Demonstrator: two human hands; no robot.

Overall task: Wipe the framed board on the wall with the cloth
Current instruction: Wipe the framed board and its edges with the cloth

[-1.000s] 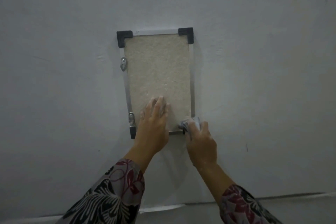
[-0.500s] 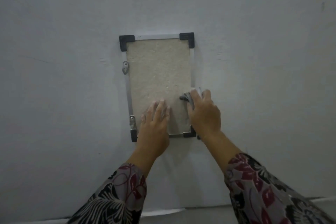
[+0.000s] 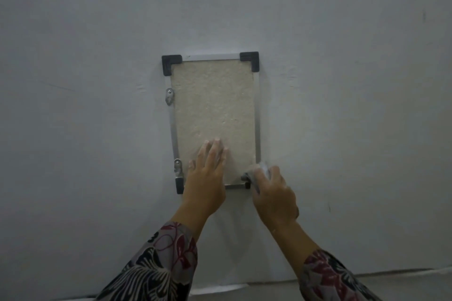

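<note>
A small framed board hangs upright on the white wall, with a beige textured face, a thin metal frame and black corner caps. My left hand lies flat on the board's lower part, fingers together and pointing up. My right hand is closed on a small grey cloth and presses it against the board's bottom right corner. That corner cap is mostly hidden behind the cloth and hand.
Two metal hanger clips sit on the frame's left side. The bare white wall surrounds the board. A pale strip runs along the wall's foot at the bottom.
My right hand slid the cloth up the board's right edge, then back down to the bottom right corner. The left hand stayed flat on the lower part of the board.
</note>
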